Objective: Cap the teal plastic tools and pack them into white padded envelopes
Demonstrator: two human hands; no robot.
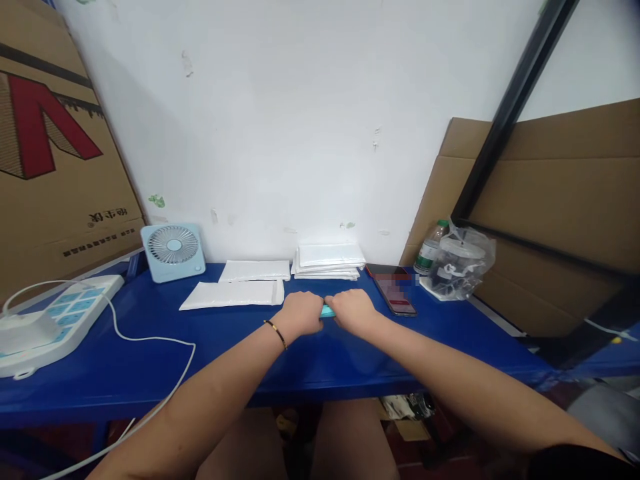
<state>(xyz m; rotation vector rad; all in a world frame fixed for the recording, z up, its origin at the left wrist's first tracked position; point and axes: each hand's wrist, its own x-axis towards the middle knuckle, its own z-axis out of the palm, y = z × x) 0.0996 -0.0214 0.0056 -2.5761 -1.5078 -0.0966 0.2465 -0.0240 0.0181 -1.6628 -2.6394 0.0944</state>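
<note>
Both my hands meet above the middle of the blue table [340, 357], closed round a small turquoise object [327, 311]. Only a short piece of it shows between the fists, so its kind is hidden. My left hand [303, 315], with a dark bracelet at the wrist, grips its left end. On the right end, my right hand [354, 311] is closed with the thumb side toward the left hand. Just beyond the left hand lie a flat white padded envelope [233, 294] and another white envelope [256, 269]. A stack of white envelopes [330, 260] is behind the hands.
A phone [397, 297] lies right of my hands. Farther right stand a green-capped bottle [431, 250] and a clear plastic bag [463, 263] with a container inside. At left are a light-blue fan [174, 252], a power strip [75, 320] and a loose white cable [187, 367].
</note>
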